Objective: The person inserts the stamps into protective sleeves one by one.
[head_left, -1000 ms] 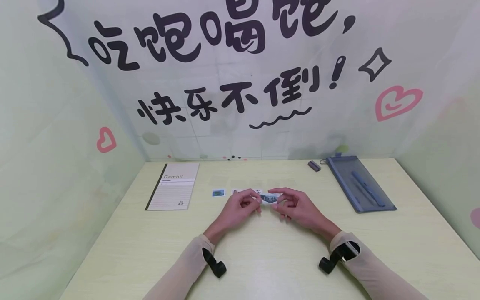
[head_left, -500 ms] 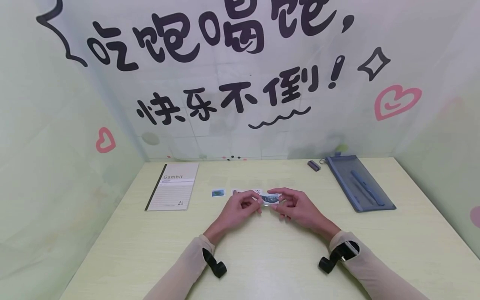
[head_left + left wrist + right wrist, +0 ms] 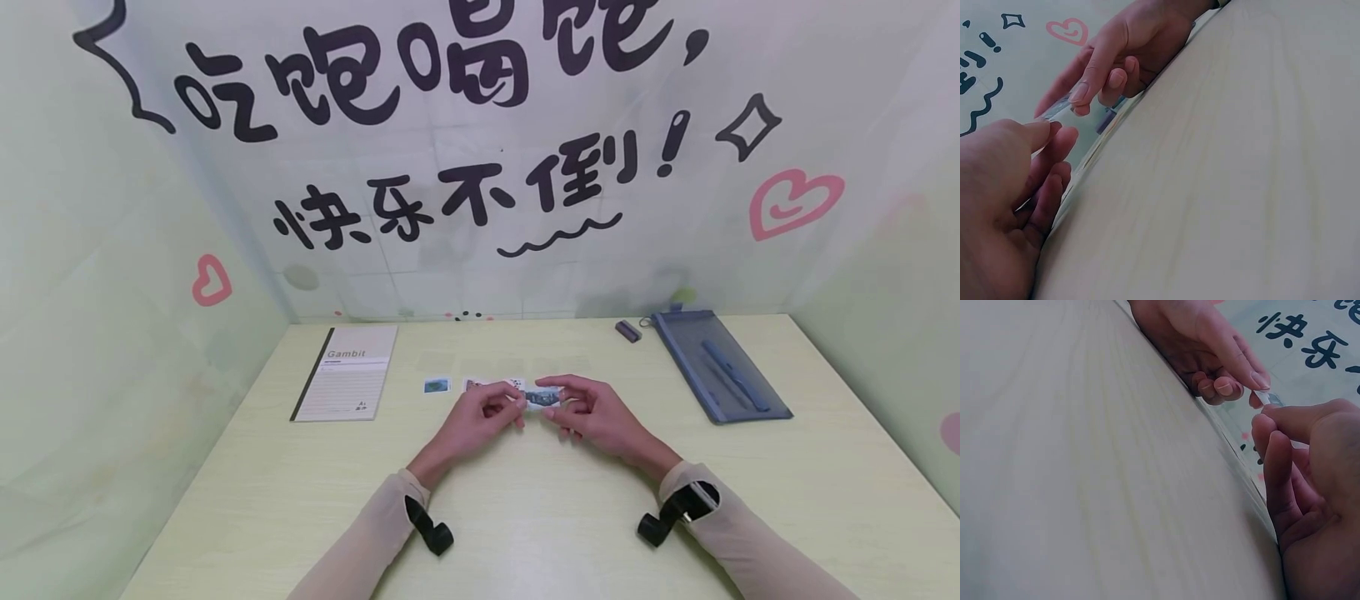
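Note:
Between my two hands is a small blue-and-white picture stamp (image 3: pixel 543 398), held just above the middle of the table. My left hand (image 3: pixel 486 414) pinches its left end between thumb and index finger, the other fingers curled below. At the right end, the thumb and index finger of my right hand (image 3: pixel 596 414) pinch it. From the left wrist view the stamp (image 3: pixel 1058 107) is nearly edge-on, a thin shiny strip. Behind my left hand, more small printed pieces (image 3: pixel 517 383) lie partly hidden. A stamp with a green-blue picture (image 3: pixel 437 385) lies left of them.
A notebook (image 3: pixel 347 373) lies at the left. Right of the hands are a small dark eraser-like block (image 3: pixel 628 332) and a blue mesh pencil pouch (image 3: pixel 720 367) with a pen inside. Faint clear squares (image 3: pixel 435 361) lie behind the stamps, before the back wall.
Both hands stay nearly in place. The stamp between them has shifted slightly to the right and its tilt has changed a little, showing more of its picture.

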Demonstrator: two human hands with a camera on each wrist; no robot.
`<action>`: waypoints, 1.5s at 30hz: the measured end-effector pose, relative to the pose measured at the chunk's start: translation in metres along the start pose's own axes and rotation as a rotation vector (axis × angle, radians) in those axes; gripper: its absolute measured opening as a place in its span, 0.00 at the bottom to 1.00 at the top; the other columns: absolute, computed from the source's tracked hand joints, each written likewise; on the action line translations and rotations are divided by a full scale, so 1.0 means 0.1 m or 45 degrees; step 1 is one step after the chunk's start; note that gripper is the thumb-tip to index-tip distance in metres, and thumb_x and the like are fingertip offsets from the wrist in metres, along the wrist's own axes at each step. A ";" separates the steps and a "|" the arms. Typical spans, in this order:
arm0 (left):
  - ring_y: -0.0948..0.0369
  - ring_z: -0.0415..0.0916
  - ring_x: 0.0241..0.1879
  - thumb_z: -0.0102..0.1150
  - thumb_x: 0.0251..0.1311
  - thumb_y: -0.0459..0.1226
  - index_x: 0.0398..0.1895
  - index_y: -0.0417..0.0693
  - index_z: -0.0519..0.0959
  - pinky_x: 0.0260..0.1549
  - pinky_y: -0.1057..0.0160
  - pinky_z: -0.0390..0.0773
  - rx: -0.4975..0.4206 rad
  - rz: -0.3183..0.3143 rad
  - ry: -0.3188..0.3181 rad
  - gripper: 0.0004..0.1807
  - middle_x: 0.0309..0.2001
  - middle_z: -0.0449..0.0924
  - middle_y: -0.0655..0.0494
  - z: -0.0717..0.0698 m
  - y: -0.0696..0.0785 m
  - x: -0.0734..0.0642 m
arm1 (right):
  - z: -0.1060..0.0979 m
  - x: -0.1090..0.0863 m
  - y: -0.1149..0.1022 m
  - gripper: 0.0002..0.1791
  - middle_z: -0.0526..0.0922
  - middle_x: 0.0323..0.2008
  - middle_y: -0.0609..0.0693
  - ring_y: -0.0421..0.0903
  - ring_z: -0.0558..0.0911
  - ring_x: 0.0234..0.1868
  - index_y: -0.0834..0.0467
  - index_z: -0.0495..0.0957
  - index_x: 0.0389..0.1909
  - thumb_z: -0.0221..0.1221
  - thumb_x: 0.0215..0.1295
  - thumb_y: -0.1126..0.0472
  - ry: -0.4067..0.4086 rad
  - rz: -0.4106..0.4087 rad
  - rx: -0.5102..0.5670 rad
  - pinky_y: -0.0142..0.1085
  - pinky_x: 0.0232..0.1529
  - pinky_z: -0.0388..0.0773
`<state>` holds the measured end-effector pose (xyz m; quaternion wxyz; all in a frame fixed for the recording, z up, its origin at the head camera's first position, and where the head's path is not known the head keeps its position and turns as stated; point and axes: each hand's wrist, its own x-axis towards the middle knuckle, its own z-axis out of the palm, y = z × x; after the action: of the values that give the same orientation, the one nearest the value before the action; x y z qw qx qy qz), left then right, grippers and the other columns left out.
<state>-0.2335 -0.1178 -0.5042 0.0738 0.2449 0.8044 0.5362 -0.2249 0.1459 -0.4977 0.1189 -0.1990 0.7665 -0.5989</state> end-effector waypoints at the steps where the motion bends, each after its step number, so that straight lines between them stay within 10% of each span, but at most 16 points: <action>1: 0.66 0.78 0.27 0.61 0.80 0.47 0.47 0.60 0.87 0.31 0.70 0.72 0.000 0.002 -0.002 0.07 0.33 0.91 0.60 0.00 0.00 0.00 | 0.00 0.00 0.00 0.28 0.83 0.40 0.59 0.46 0.84 0.26 0.54 0.77 0.73 0.69 0.75 0.58 0.000 -0.002 0.000 0.35 0.27 0.81; 45: 0.64 0.81 0.32 0.63 0.79 0.48 0.48 0.61 0.87 0.36 0.69 0.77 0.004 0.005 -0.037 0.07 0.35 0.91 0.61 -0.01 0.00 -0.02 | 0.00 -0.01 0.00 0.27 0.84 0.37 0.56 0.46 0.83 0.26 0.53 0.79 0.71 0.71 0.73 0.58 -0.028 0.004 -0.009 0.34 0.29 0.81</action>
<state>-0.2323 -0.1196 -0.5035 0.0840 0.2541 0.8037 0.5315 -0.2241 0.1465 -0.4974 0.1274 -0.2047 0.7675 -0.5939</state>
